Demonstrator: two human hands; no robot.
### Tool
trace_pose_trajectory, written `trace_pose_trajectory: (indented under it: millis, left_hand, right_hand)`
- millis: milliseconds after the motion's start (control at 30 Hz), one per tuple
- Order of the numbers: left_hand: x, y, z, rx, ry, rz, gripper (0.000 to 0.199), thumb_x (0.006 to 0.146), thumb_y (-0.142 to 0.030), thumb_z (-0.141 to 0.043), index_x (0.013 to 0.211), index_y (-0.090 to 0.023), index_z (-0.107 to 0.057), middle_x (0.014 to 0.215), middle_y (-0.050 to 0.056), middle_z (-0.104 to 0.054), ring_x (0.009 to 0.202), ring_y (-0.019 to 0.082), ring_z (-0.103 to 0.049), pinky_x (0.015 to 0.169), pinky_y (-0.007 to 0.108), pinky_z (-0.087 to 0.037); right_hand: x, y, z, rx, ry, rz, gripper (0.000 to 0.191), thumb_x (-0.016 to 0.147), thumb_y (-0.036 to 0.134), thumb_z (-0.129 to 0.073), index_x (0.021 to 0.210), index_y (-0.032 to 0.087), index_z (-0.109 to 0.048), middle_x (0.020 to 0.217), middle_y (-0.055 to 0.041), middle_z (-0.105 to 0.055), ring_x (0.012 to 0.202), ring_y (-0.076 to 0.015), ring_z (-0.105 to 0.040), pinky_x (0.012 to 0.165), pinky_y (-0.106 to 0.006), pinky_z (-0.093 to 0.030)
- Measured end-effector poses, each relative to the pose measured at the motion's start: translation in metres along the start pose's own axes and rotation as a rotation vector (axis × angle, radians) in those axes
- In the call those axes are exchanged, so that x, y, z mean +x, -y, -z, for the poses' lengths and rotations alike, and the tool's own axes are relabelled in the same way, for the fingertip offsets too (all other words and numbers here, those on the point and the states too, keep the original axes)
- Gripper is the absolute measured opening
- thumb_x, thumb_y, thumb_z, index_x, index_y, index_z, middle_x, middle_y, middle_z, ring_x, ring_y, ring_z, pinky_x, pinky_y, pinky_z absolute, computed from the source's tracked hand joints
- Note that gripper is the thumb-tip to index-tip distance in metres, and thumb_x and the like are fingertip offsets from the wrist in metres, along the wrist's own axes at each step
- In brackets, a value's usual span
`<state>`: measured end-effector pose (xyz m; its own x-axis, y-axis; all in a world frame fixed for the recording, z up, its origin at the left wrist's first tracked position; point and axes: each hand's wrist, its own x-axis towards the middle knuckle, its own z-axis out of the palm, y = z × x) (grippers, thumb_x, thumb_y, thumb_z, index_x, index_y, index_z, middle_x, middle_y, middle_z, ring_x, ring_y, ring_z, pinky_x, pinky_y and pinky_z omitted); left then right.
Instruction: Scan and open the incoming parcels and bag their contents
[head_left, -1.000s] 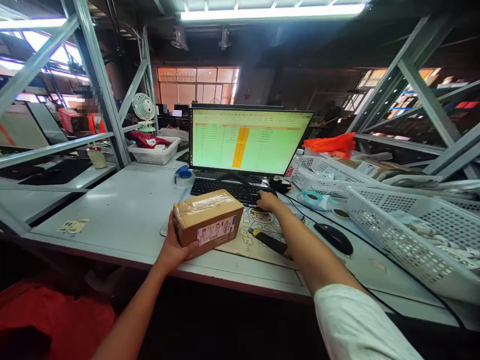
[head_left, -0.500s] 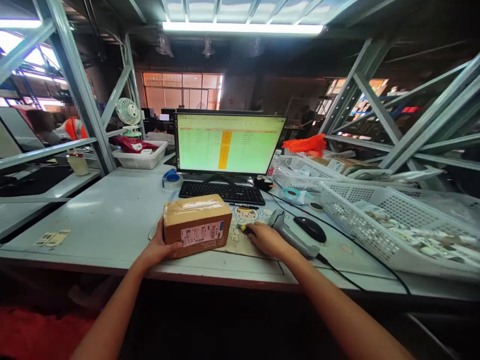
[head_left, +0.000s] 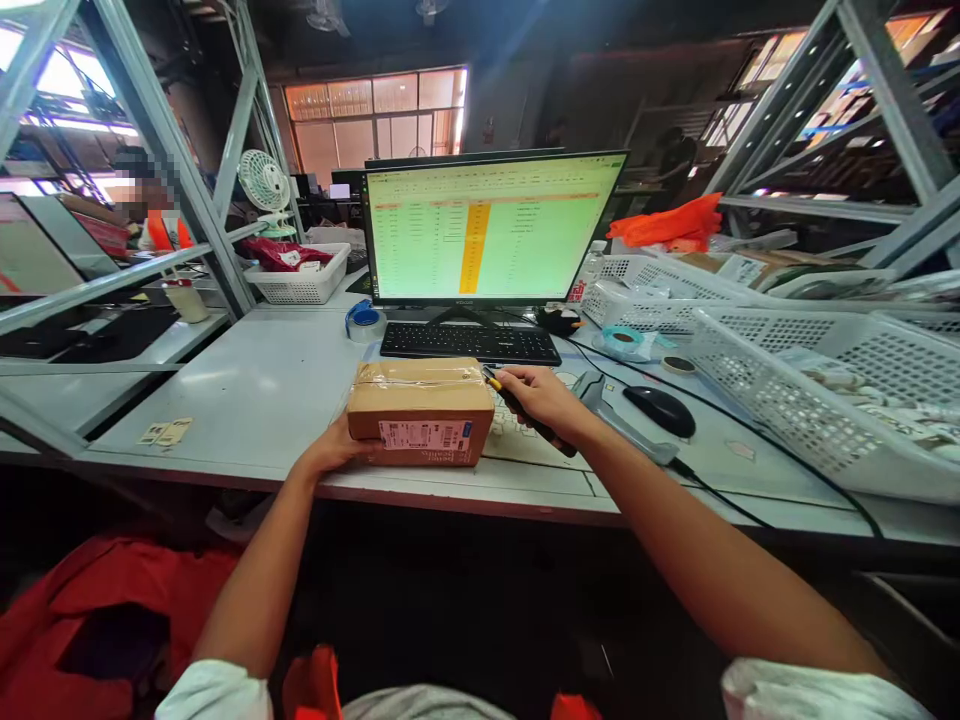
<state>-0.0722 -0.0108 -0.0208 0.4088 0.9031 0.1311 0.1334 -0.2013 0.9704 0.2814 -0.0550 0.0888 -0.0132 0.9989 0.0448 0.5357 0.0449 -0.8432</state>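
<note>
A taped brown cardboard box (head_left: pixel 420 400) stands on the white table, its label side facing me. My left hand (head_left: pixel 334 447) grips the box at its left end, with some fingers hidden behind and below it. In my right hand (head_left: pixel 544 400) is a black and yellow utility knife (head_left: pixel 521 405), its tip close to the box's upper right edge. I cannot tell whether the tip touches the tape. Just right of that hand lie a grey barcode scanner (head_left: pixel 622 425) and a black mouse (head_left: pixel 660 411).
Behind the box are a keyboard (head_left: pixel 469 342) and a lit monitor (head_left: pixel 495 230). Blue tape (head_left: pixel 365 322) stands left of the keyboard. White plastic baskets (head_left: pixel 795 400) fill the right side, and a cable (head_left: pixel 750 425) crosses there. Another person (head_left: pixel 150 200) is at the far left.
My right hand has lifted the utility knife off the mat and brought it to the box's right edge. The box has turned slightly, and my view has tipped downward.
</note>
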Motion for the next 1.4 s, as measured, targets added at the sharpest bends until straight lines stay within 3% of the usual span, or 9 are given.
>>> trace_pose_trajectory:
  millis: [267,500,600,700,800,900,1067,1267,1400]
  left_hand:
    - [0.004,-0.007,-0.003,0.077,0.018,-0.093,0.091,0.060,-0.054,-0.092,0.137,-0.015,-0.063,0.142,0.017,-0.065,0.135,0.041,-0.056,0.122,0.055,-0.040]
    - [-0.002,0.008,-0.011,0.042,-0.063,-0.138,0.107,0.063,-0.051,-0.094,0.153,-0.017,-0.047,0.146,0.017,-0.062,0.138,0.037,-0.055,0.121,0.053,-0.040]
    - [-0.004,0.001,-0.018,0.040,-0.121,-0.131,0.108,0.069,-0.052,-0.090,0.158,-0.020,-0.039,0.143,0.014,-0.063,0.134,0.034,-0.058,0.118,0.051,-0.044]
    - [-0.011,-0.029,-0.022,0.271,-0.343,-0.139,0.113,0.070,-0.051,-0.090,0.162,-0.019,-0.033,0.145,0.017,-0.058,0.134,0.036,-0.055,0.117,0.054,-0.043]
    - [-0.024,-0.077,-0.030,0.746,-0.612,-0.244,0.111,0.070,-0.040,-0.090,0.163,-0.017,-0.035,0.145,0.021,-0.050,0.139,0.041,-0.046,0.124,0.061,-0.030]
    - [-0.034,-0.121,-0.044,1.190,-0.620,-0.319,0.094,0.076,-0.029,-0.085,0.160,-0.018,-0.043,0.147,0.022,-0.046,0.142,0.043,-0.039,0.128,0.063,-0.015]
    - [-0.036,-0.142,-0.066,1.424,-0.492,-0.261,0.092,0.076,-0.023,-0.082,0.160,-0.016,-0.044,0.143,0.021,-0.050,0.135,0.042,-0.044,0.126,0.060,-0.021]
    - [-0.042,-0.135,-0.080,1.482,-0.479,-0.280,0.094,0.076,-0.018,-0.080,0.162,-0.018,-0.041,0.144,0.021,-0.049,0.135,0.041,-0.042,0.124,0.060,-0.023]
    - [-0.044,-0.134,-0.082,1.467,-0.495,-0.256,0.093,0.077,-0.020,-0.080,0.162,-0.019,-0.042,0.143,0.022,-0.049,0.134,0.041,-0.043,0.124,0.059,-0.024]
  right_hand:
    - [-0.040,0.003,0.004,-0.051,0.017,0.042,0.055,0.090,0.073,-0.052,0.082,0.020,-0.057,0.058,0.0015,-0.051,0.044,-0.0110,-0.049,0.038,-0.022,-0.042]
    - [-0.070,0.001,0.004,-0.041,0.061,0.064,0.058,0.090,0.076,-0.049,0.075,0.020,-0.053,0.056,0.0019,-0.050,0.043,-0.0095,-0.045,0.039,-0.021,-0.038]
    - [-0.074,-0.008,0.006,-0.049,0.029,0.055,0.061,0.088,0.079,-0.050,0.079,0.019,-0.057,0.056,0.0019,-0.049,0.044,-0.0104,-0.046,0.041,-0.022,-0.039]
    - [-0.071,-0.021,0.016,-0.068,-0.061,-0.020,0.063,0.085,0.080,-0.051,0.094,0.019,-0.064,0.063,0.0005,-0.053,0.049,-0.0136,-0.052,0.045,-0.025,-0.044]
    - [-0.064,-0.030,0.033,-0.164,-0.098,-0.090,0.055,0.089,0.070,-0.048,0.103,0.019,-0.064,0.069,-0.0027,-0.059,0.056,-0.0179,-0.058,0.051,-0.029,-0.047]
    - [-0.059,-0.021,0.038,-0.355,-0.086,-0.013,0.039,0.093,0.056,-0.048,0.098,0.021,-0.065,0.082,-0.0072,-0.068,0.069,-0.0219,-0.063,0.061,-0.031,-0.048]
    - [-0.050,0.022,-0.005,-0.660,-0.051,0.178,0.031,0.101,0.042,-0.045,0.097,0.019,-0.065,0.095,-0.0113,-0.072,0.087,-0.0262,-0.066,0.076,-0.033,-0.047]
    - [-0.025,0.077,-0.050,-0.815,-0.088,0.234,0.048,0.108,0.038,-0.041,0.152,0.021,-0.050,0.111,-0.0176,-0.073,0.101,-0.0357,-0.069,0.088,-0.039,-0.048]
    - [-0.019,0.085,-0.061,-0.825,-0.060,0.237,0.052,0.107,0.034,-0.040,0.158,0.024,-0.045,0.113,-0.0183,-0.073,0.102,-0.0368,-0.070,0.092,-0.043,-0.049]
